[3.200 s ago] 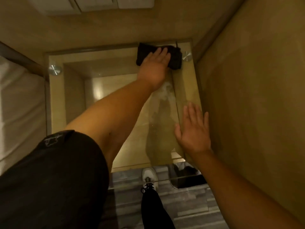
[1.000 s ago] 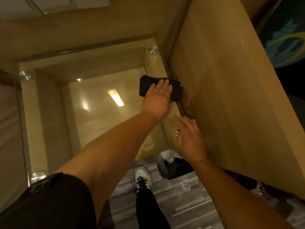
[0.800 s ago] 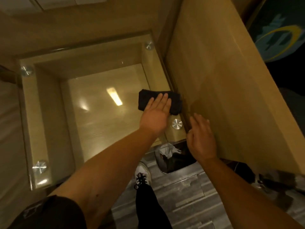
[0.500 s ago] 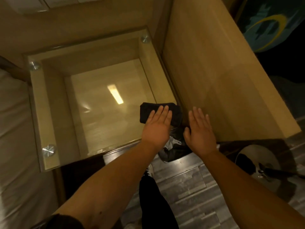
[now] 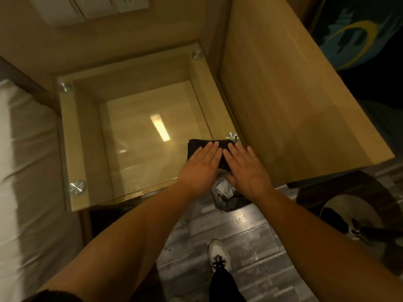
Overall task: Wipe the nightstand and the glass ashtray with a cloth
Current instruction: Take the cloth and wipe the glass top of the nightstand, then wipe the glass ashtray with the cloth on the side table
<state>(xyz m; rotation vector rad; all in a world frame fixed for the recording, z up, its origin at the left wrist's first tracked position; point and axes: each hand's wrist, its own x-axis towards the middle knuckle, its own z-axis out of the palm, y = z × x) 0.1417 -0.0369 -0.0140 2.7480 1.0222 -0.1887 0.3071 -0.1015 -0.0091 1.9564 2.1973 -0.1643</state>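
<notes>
Head view, looking down. The wooden panel of a tall cabinet side fills the right of the field, standing just beside the nightstand's right edge; a white bed sheet occupies the left, against the nightstand's left side; grey wood-grain floor lies below, with a white shoe of the person on it. The nightstand is a pale wooden box topped by a clear glass sheet, through which the inner shelf and a reflected strip of light show; four round metal fasteners pin the glass at its corners. A waste bin with crumpled paper inside stands on the floor just beyond the nightstand's near right corner, partly hidden under the hands. The black cloth, folded, lies flat on the glass at the near right corner, close to the fastener there. The left hand is spread flat, fingers extended and held together, palm pressing down on the cloth's left half; it grips nothing. The right hand is likewise flat and unclenched, fingers extended, its fingertips resting on the cloth's right half while its palm overhangs the nightstand's near edge above the bin; the two hands lie side by side, index fingers nearly touching. A white switch plate sits on the wall at the top edge.
</notes>
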